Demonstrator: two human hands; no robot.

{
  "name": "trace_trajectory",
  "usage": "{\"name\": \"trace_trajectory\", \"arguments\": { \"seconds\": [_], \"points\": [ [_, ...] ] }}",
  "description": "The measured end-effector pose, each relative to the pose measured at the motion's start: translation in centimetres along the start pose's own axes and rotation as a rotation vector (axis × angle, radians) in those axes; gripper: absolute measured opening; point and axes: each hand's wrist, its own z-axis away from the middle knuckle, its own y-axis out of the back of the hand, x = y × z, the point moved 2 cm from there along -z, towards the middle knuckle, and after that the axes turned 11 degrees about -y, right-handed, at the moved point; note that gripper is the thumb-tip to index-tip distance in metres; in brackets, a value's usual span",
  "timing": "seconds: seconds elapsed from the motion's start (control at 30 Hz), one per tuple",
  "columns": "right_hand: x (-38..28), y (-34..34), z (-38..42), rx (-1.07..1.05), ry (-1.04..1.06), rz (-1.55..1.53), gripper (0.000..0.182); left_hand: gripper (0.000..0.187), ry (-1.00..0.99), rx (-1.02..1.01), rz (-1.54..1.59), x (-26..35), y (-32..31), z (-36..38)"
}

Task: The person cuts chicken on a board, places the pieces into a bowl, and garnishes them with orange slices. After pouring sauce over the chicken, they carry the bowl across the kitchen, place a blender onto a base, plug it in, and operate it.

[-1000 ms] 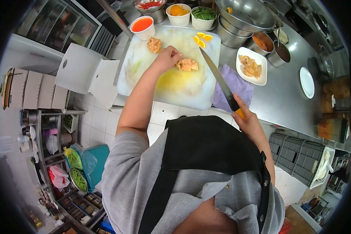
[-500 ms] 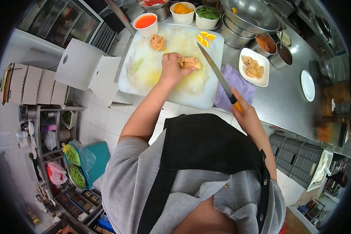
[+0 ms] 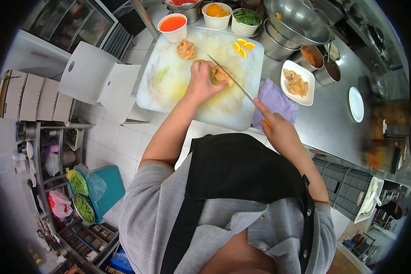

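On the white cutting board, my left hand holds a piece of light brown meat with its fingertips and thumb. My right hand is closed round the handle of a long knife, its index finger stretched along the spine. The blade lies across the meat, its tip pointing to the upper left. Another piece of meat sits near the board's upper left, and orange wedges lie near its upper right corner.
Beyond the board are tubs of red liquid, orange fruit and green leaves. To the right are a purple cloth, a square dish of meat, metal pots, a large bowl and a white plate.
The knife has moved left, from beside the meat to across it. My right hand has shifted slightly left with it. My left hand stays on the meat.
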Motion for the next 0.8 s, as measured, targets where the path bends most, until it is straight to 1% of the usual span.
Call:
{"name": "trace_trajectory", "arguments": {
  "seconds": [0.03,0.13,0.23,0.33,0.43,0.53,0.63,0.8],
  "points": [
    [-0.2,0.1,-0.2,-0.006,-0.012,0.039,0.065,0.057,-0.021,0.006,0.002,0.2,-0.1,-0.2],
    [-1.1,1.0,-0.2,-0.028,-0.041,0.134,0.066,0.049,0.008,-0.036,0.058,-0.2,-1.0,-0.5],
    [-1.7,1.5,-0.6,-0.049,-0.034,0.155,0.067,0.044,-0.01,0.0,0.078,-0.1,-1.1,-0.4],
    [-2.3,0.9,-1.8,-0.087,-0.015,0.141,0.068,0.043,-0.071,0.032,0.061,-0.3,-1.3,-0.4],
    [-3.7,0.8,-3.5,-0.106,-0.01,0.114,0.068,0.042,-0.068,0.021,0.086,-0.4,-1.3,-0.4],
    [-4.4,-0.2,-5.8,-0.196,-0.083,0.16,0.068,0.043,-0.094,-0.002,0.08,-0.4,-1.1,-0.4],
    [-5.0,-1.0,-8.2,-0.192,-0.109,0.167,0.067,0.044,-0.116,0.011,0.095,-0.3,-1.2,-0.3],
    [-3.8,-4.4,-11.2,-0.108,-0.091,0.092,0.071,0.046,-0.108,0.023,0.065,0.1,-1.3,-0.2]
  ]
}}
